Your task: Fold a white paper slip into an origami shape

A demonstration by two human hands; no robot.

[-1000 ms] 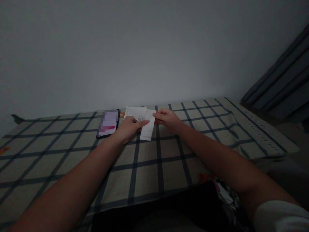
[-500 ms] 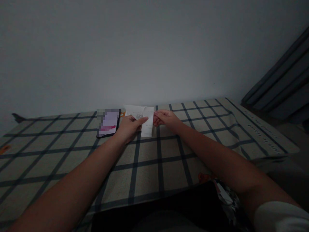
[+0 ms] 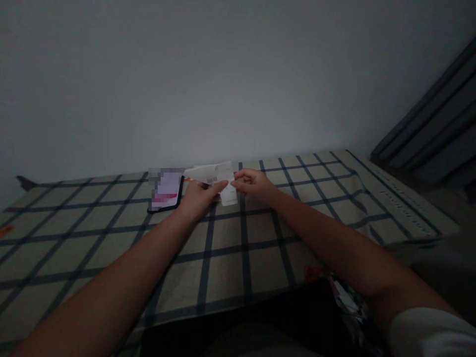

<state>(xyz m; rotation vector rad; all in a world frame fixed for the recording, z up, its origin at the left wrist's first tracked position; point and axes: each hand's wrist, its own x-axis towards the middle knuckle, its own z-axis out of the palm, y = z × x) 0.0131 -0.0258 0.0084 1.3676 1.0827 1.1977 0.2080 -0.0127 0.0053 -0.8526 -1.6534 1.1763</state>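
Note:
Between my hands is a creased white sheet of paper with faint print, held above the checked cloth. My left hand pinches its lower left part, thumb on top and the other fingers mostly hidden beneath. At the sheet's right edge, my right hand has its thumb and curled fingers closed on the paper. A short part of the sheet hangs down below the two thumbs. The print is too small and dim to read.
Left of my left hand lies a phone with a lit, partly blurred screen. A checked cloth covers the table, which meets a grey wall. Dark curtains hang at the right. A dark object sits at the far left.
My right thumb has come onto the right edge of the paper, near my left thumb. The sheet has tilted and creased differently, its left side shifting slightly left and down.

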